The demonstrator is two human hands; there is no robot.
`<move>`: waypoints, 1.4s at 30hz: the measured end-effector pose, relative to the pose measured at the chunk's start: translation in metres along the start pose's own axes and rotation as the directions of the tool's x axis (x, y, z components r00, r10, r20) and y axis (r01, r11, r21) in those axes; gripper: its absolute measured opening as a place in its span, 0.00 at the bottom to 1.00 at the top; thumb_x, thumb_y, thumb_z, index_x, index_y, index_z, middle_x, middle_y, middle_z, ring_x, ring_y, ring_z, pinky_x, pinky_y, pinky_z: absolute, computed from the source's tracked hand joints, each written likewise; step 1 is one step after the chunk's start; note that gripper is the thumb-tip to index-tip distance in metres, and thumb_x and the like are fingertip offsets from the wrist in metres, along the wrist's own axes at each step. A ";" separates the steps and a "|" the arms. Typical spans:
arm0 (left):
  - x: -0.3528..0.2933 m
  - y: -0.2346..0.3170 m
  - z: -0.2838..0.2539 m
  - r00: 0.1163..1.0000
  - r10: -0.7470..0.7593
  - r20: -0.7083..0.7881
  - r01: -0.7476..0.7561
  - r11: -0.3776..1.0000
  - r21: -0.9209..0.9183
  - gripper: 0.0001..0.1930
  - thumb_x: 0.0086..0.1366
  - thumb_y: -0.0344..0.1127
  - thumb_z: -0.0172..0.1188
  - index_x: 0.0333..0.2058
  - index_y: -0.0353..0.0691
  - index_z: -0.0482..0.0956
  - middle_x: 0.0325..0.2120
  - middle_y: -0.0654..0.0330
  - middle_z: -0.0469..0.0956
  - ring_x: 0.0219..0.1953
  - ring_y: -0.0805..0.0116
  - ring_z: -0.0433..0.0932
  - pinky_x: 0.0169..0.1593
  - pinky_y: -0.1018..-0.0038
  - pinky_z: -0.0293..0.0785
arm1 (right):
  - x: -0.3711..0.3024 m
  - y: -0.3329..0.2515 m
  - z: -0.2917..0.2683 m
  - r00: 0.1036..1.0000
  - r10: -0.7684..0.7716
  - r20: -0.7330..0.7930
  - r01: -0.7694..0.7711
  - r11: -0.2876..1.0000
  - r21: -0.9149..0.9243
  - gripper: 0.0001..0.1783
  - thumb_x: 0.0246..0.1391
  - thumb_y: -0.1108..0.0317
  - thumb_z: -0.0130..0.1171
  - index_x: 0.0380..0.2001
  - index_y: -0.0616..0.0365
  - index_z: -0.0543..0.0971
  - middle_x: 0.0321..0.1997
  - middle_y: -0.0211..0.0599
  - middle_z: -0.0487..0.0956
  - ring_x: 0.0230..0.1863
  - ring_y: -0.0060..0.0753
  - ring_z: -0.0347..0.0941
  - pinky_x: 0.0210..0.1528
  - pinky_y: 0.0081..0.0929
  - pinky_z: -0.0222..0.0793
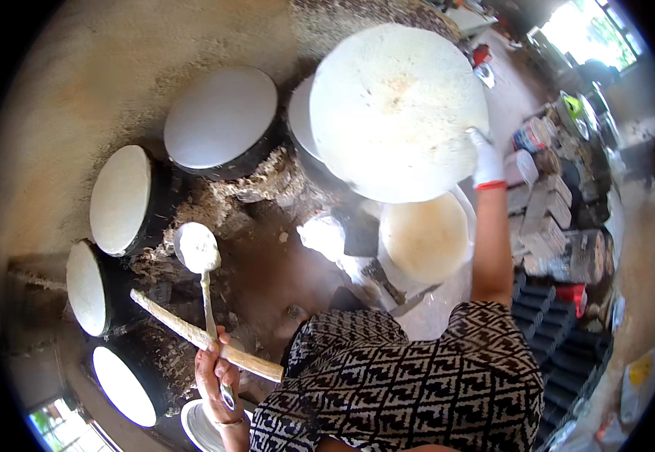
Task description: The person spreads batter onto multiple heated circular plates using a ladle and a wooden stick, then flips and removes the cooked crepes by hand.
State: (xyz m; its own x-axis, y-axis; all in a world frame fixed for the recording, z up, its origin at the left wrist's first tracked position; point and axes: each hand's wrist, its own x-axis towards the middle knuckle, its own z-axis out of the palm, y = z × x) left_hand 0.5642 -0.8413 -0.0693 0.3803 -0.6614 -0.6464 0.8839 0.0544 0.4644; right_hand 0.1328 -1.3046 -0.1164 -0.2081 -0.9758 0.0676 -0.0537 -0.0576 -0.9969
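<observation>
My left hand (pixel 218 369) is closed round a ladle (pixel 208 294) and a pale wooden stick (pixel 184 329), which cross in its grip. The ladle's bowl is coated with a thick white batter-like paste. My right hand (pixel 484 157), in a white glove with a red cuff, grips the right rim of a large round white disc (pixel 399 113). Small brownish specks dot the disc's face; whether it is a lid or a flat sheet I cannot tell. Below it stands a round container (pixel 424 239) of cream-coloured liquid, its far edge partly hidden by the disc.
Several round dark-sided pans with white tops, including one pan (pixel 222 117), curve along the wall at the left. Crusty residue (pixel 241 184) lies between them. At the right are stacked grey blocks (pixel 544 218), a patterned tub (pixel 531 135) and dark ridged sheets (pixel 550 324).
</observation>
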 end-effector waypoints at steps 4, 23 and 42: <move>0.014 0.001 -0.010 0.981 -0.087 0.171 0.092 0.996 -0.022 0.20 0.69 0.29 0.52 0.55 0.24 0.64 0.39 0.53 0.75 0.15 0.86 0.55 0.13 0.88 0.52 | -0.001 -0.057 -0.120 0.992 -0.071 0.107 0.115 0.855 -0.505 0.25 0.55 0.72 0.56 0.57 0.62 0.71 0.45 0.35 0.80 0.40 0.28 0.77 0.42 0.27 0.74; 0.006 0.004 0.018 0.981 -0.132 0.144 0.127 0.991 0.040 0.20 0.71 0.29 0.45 0.57 0.21 0.60 0.38 0.52 0.73 0.14 0.86 0.57 0.12 0.87 0.56 | -0.262 0.268 -0.072 0.970 0.016 0.241 0.232 0.220 -0.947 0.20 0.49 0.73 0.52 0.48 0.45 0.77 0.33 0.38 0.79 0.38 0.45 0.76 0.42 0.42 0.70; -0.086 0.000 -0.095 0.908 0.181 -0.378 -0.206 0.978 -0.028 0.07 0.67 0.29 0.54 0.40 0.33 0.76 0.18 0.69 0.69 0.14 0.83 0.59 0.14 0.84 0.57 | -0.463 -0.079 0.277 -0.396 -0.169 0.902 0.299 0.906 0.301 0.26 0.55 0.56 0.60 0.52 0.61 0.72 0.55 0.54 0.70 0.50 0.54 0.74 0.50 0.45 0.73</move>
State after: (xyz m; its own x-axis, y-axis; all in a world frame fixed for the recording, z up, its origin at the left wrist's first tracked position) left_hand 0.5573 -0.7128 -0.0713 0.6078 -0.3079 -0.7319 0.7938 0.2104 0.5707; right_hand 0.5041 -0.9070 -0.0803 0.9729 0.2059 0.1053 0.1830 -0.4070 -0.8949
